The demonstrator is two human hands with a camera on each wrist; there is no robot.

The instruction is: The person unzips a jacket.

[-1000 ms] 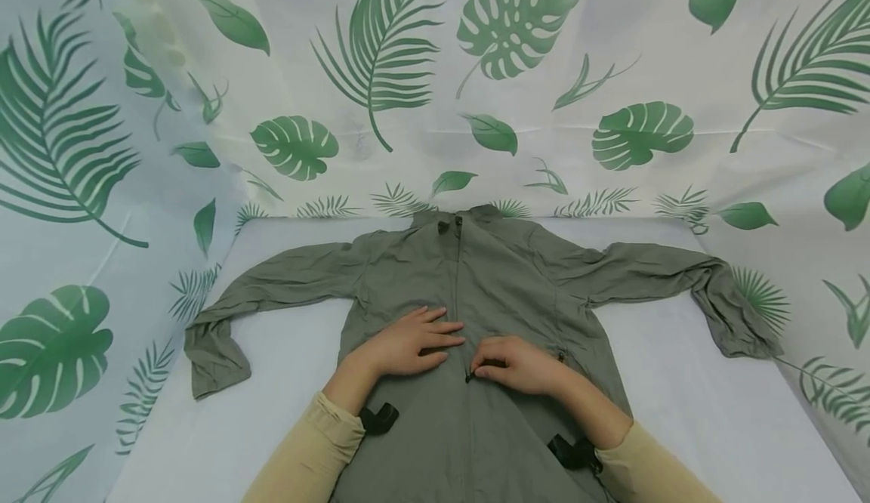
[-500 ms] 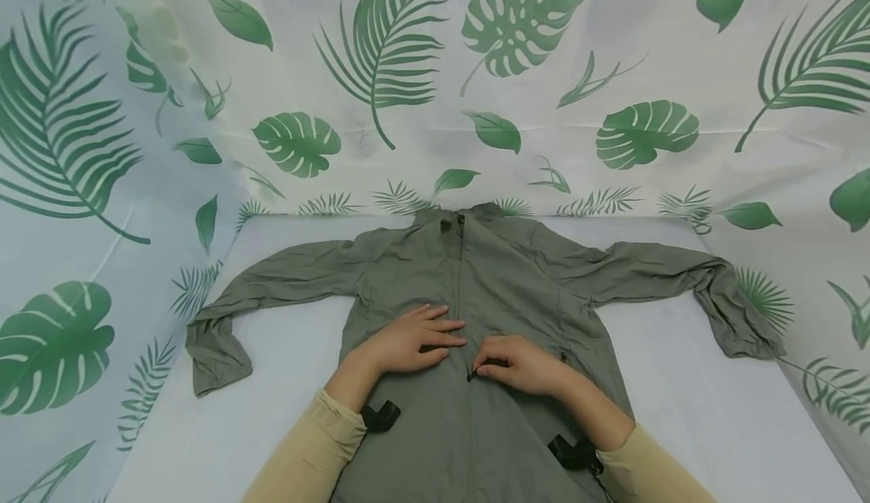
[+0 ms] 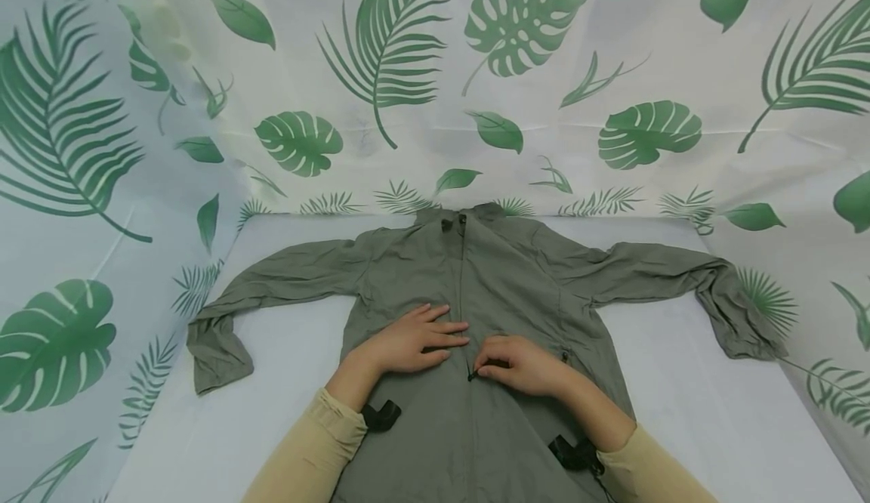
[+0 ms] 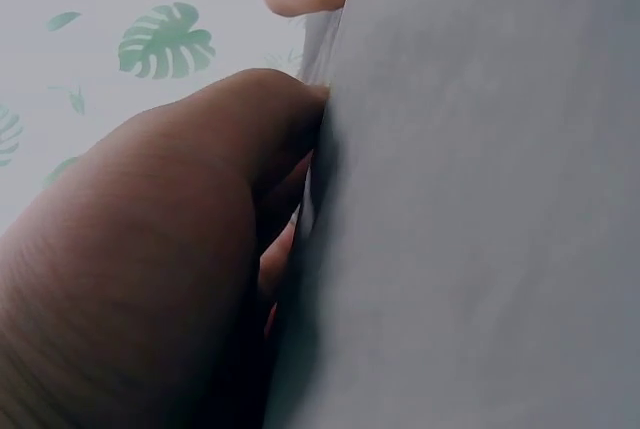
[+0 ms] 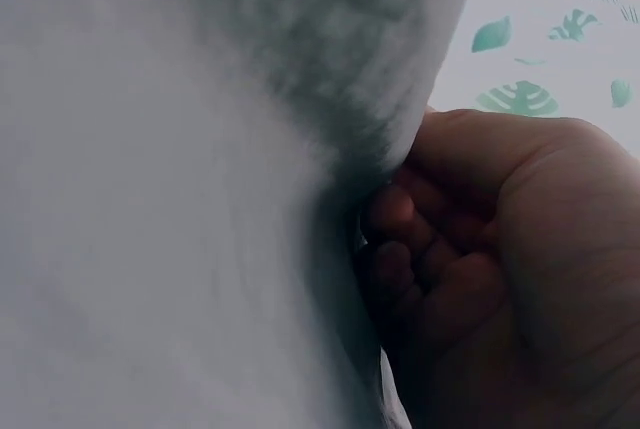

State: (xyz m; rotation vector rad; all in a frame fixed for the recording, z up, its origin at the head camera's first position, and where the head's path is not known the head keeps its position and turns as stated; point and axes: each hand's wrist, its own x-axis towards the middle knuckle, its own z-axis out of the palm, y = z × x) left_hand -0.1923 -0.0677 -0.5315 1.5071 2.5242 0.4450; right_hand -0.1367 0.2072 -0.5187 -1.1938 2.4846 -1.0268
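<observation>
A grey-green zip jacket (image 3: 506,284) lies spread front up, its collar at the far side and both sleeves out sideways. The left hand (image 3: 414,340) rests with spread fingers on the jacket front, just left of the zipper line. Between thumb and forefinger, the right hand (image 3: 519,365) pinches a small black zipper pull (image 3: 472,374) at mid-chest. Below it the front panels meet; above it the zipper edges lie close together. In the right wrist view, the right hand (image 5: 500,219) has curled fingers beside the fabric; the pull is hidden there.
The jacket lies on a white table (image 3: 693,412). A leaf-print curtain (image 3: 435,72) stands behind and at both sides. Black straps (image 3: 382,417) sit at both wrists. The jacket's left-hand sleeve (image 3: 220,352) and right-hand sleeve (image 3: 741,322) bend toward the near side at their cuffs.
Both hands keep their places on the jacket, the right still pinching the zipper pull. The whole head view has shifted slightly.
</observation>
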